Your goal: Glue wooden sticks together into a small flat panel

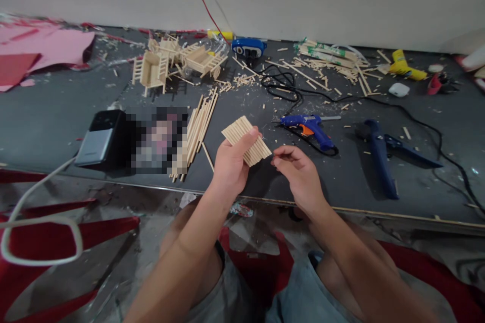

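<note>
My left hand (230,164) holds a small flat panel of glued wooden sticks (246,140) above the front of a dark board (56,116). My right hand (297,174) is just right of the panel, its fingertips pinched together at the panel's right corner; whether they hold a small piece is unclear. A loose bundle of long wooden sticks (197,131) lies left of my left hand. A blue glue gun (310,128) lies just beyond my right hand.
Small stick-built furniture models (170,63) stand at the back. Blue cutters (382,156) lie to the right, and a black cable (424,126) trails across the board. A phone (96,141) sits at the left. Scattered sticks (326,65) and a yellow object (405,66) lie far right.
</note>
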Demonstrator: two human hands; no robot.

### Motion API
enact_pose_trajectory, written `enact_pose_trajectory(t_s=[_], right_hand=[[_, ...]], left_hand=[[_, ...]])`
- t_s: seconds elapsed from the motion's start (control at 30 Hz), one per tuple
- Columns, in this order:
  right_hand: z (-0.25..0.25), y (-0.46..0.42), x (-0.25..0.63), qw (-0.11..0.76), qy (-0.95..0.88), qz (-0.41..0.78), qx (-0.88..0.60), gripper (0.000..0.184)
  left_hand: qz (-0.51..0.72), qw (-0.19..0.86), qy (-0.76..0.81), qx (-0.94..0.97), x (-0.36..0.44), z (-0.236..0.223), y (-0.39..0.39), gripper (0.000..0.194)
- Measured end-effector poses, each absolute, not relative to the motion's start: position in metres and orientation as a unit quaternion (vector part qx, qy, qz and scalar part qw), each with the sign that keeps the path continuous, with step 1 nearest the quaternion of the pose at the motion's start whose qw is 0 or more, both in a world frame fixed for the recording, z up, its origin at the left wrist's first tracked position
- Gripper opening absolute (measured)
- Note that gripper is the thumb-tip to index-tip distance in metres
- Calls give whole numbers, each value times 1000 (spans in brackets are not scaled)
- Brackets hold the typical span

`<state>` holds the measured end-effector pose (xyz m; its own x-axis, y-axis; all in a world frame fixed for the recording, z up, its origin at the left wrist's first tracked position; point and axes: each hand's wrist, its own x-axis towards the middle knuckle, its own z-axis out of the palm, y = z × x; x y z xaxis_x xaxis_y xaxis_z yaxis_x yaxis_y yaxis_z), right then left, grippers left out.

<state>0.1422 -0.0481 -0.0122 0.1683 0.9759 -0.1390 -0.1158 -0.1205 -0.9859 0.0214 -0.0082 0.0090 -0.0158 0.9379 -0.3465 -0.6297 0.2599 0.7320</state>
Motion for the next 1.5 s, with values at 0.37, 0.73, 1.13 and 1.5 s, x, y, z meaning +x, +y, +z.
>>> enact_pose_trajectory(t_s=[0.37, 0.73, 1.13, 1.5], right_hand=[[-14, -48, 140, 548, -391, 518, -528, 14], [-17, -50, 139, 496, -445, 515, -539, 19], [-14, -51, 138, 449, -483, 485, -574, 16], [-13, -51, 135, 448, -485, 465, -590, 15]], left_hand=[[558, 676, 421, 234, 29, 9, -17, 23], [565, 689, 406, 205, 27, 7, -13, 23], [576, 690, 401, 179, 32, 7, -13, 26], [591, 675, 406, 174, 36, 9, -14, 24]])
